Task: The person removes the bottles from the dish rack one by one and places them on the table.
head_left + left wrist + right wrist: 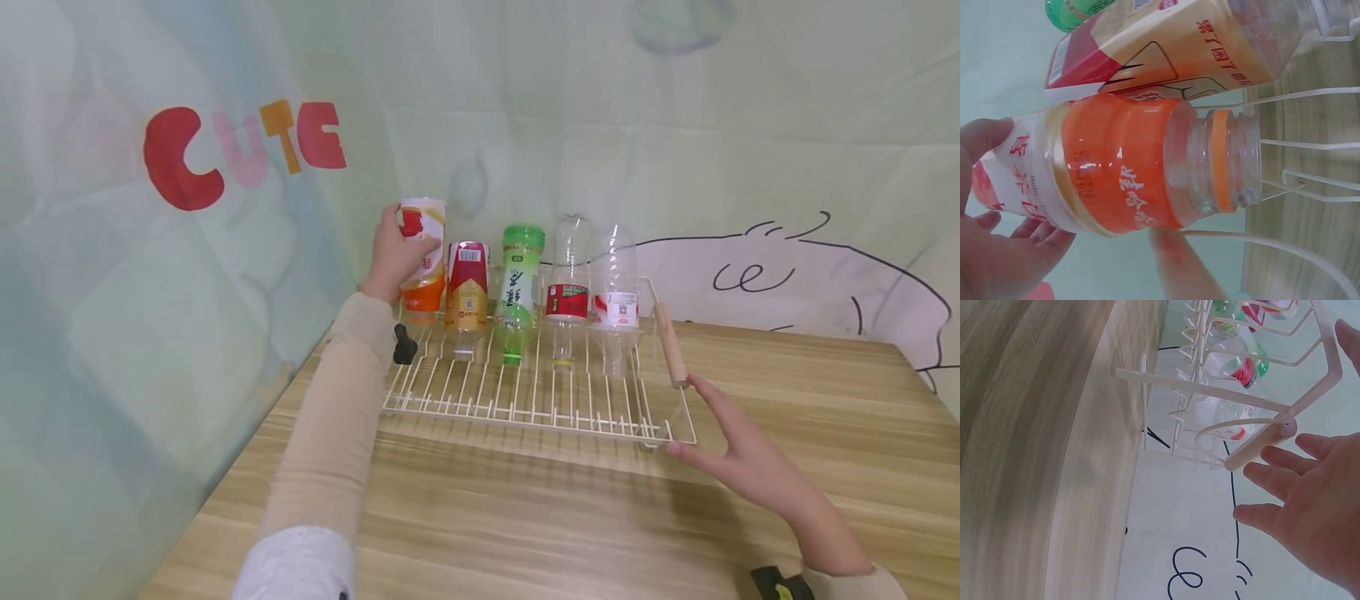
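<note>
In the head view my left hand grips an upside-down bottle near its base, at the left end of a white wire rack. In the left wrist view this bottle has an orange and white wrapper, and its uncapped neck points toward the wires. Beside it stands an inverted red and gold bottle. My right hand is at the rack's right front corner, fingers extended and nothing held. Its fingertips lie close to the wooden handle; in the right wrist view the fingers are spread beside it.
More inverted bottles lean in the rack: a green one, a clear one with a red label and a clear one with a pale label. A wooden table carries the rack. A printed cloth hangs behind and left.
</note>
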Demonstrator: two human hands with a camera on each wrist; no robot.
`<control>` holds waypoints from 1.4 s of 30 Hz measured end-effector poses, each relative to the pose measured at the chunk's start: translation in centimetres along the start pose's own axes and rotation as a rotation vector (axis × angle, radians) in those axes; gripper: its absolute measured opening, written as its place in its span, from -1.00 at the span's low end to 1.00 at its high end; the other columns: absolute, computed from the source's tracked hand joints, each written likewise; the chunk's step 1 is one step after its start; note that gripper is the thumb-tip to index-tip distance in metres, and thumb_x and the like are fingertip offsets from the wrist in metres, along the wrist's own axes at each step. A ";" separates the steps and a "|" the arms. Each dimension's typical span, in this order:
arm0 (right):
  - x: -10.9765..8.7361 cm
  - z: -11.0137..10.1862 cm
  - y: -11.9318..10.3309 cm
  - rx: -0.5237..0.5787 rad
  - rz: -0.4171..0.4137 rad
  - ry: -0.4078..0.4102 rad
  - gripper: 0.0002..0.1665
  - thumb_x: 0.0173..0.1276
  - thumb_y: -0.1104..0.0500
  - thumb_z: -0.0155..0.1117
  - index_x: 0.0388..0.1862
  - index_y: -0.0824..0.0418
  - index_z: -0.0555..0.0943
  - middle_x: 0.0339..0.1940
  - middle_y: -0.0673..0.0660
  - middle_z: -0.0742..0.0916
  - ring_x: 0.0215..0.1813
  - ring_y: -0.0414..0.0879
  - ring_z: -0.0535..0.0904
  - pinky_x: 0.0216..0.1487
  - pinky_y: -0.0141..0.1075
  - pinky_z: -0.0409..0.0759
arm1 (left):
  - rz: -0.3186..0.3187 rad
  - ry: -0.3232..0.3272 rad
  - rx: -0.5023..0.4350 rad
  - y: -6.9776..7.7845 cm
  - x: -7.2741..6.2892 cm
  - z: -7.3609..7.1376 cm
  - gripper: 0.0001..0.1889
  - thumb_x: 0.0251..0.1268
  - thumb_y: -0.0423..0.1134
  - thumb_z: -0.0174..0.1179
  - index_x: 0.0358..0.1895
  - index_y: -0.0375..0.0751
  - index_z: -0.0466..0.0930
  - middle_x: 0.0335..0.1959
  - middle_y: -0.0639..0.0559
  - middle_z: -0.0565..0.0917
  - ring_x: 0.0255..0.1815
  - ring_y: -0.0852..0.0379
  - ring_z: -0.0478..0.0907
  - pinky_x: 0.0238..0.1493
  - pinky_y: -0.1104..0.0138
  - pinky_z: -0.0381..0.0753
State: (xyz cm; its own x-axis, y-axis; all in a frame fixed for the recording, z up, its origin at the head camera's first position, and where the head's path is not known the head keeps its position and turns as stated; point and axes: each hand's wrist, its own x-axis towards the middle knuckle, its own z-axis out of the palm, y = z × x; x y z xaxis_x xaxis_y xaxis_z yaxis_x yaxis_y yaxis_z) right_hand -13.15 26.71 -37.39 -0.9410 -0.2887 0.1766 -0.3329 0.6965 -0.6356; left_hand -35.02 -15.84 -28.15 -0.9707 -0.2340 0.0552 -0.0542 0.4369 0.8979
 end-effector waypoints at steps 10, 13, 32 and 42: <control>0.1 -0.6 -0.4 -0.026 0.015 0.000 0.14 0.24 -0.04 0.38 0.58 0.08 -0.11 0.49 0.46 0.14 0.40 0.52 0.10 0.15 0.49 0.12 | 0.072 0.003 0.028 1.7 -0.7 -1.5 -0.11 0.27 -0.10 0.26 0.52 0.14 -0.16 0.39 0.00 0.24 0.29 0.02 0.29 0.26 0.19 0.46; 0.1 -0.9 -0.6 -0.037 0.015 0.003 0.14 0.23 -0.04 0.38 0.59 0.08 -0.11 0.49 0.47 0.14 0.38 0.54 0.10 0.14 0.50 0.14 | 0.106 0.000 0.038 2.5 -1.0 -2.0 -0.11 0.27 -0.11 0.26 0.52 0.12 -0.15 0.38 -0.01 0.26 0.28 0.02 0.30 0.25 0.20 0.47; 1.4 -3.4 -2.1 -0.017 -0.050 0.006 0.17 0.24 0.03 0.39 0.59 0.01 -0.17 0.54 0.38 0.04 0.44 0.52 -0.01 0.19 0.50 0.04 | 0.290 -0.161 0.006 9.0 -6.3 -1.5 -0.10 0.20 -0.07 0.31 0.50 0.24 -0.08 0.26 0.03 0.33 0.18 0.14 0.33 0.07 0.27 0.57; 3.2 -4.3 -3.9 -0.059 -0.093 0.028 0.15 0.21 0.01 0.42 0.59 -0.02 -0.10 0.55 0.31 0.12 0.47 0.42 0.04 0.27 0.42 0.08 | 0.392 -0.288 -0.012 10.5 -9.0 1.0 -0.11 0.16 -0.13 0.35 0.48 0.14 -0.03 0.25 0.03 0.35 0.16 0.13 0.35 0.02 0.24 0.60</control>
State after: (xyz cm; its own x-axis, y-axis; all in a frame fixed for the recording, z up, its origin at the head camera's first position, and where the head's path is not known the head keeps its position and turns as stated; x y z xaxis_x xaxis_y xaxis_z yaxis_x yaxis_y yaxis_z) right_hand -15.16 25.90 -31.14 -0.9068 -0.3359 0.2547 -0.4214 0.7054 -0.5699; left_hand -27.11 -8.28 -19.64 -0.9430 0.1966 0.2686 0.3293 0.4334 0.8389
